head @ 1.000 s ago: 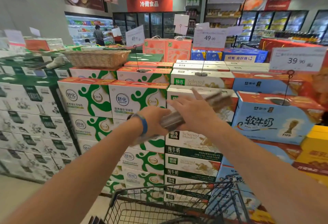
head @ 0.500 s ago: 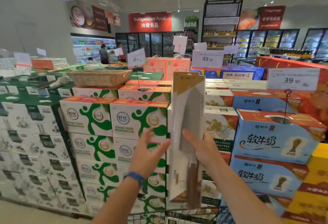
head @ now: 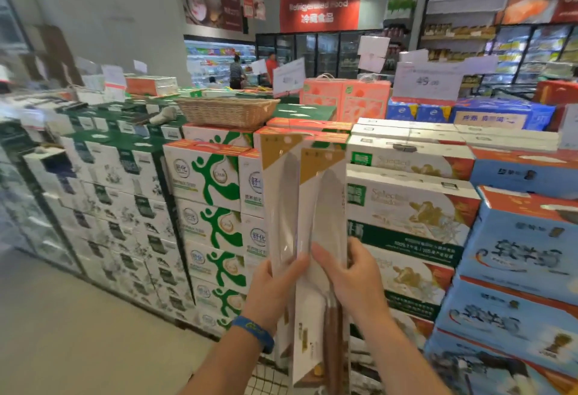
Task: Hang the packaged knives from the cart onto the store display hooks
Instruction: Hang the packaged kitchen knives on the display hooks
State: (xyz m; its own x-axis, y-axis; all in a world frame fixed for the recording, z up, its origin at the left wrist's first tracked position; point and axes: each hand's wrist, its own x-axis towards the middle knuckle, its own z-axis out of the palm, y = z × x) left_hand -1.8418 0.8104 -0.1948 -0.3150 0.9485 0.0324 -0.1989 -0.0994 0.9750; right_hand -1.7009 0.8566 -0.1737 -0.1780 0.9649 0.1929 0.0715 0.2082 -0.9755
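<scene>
I hold two packaged knives upright in front of me, each in a white card with a gold top corner and a hang hole. My left hand point(head: 273, 290), with a blue wristband, grips the left package point(head: 281, 203). My right hand point(head: 352, 279) grips the right package point(head: 328, 207), whose wooden knife handle shows below my fingers. The two packages are fanned slightly apart at the top. A bit of the cart's wire rim point(head: 269, 379) shows at the bottom edge. No display hooks are in view.
Stacked milk cartons fill the space ahead: green and white boxes point(head: 206, 194) to the left, blue boxes point(head: 516, 257) to the right. A wicker basket point(head: 226, 111) sits on top. Price signs stand above. People stand far back by the refrigerated cases. Bare floor lies at lower left.
One stack held by both hands has been split into two packages, one in each hand. The view has swung left and up, and the cart has dropped almost out of sight.
</scene>
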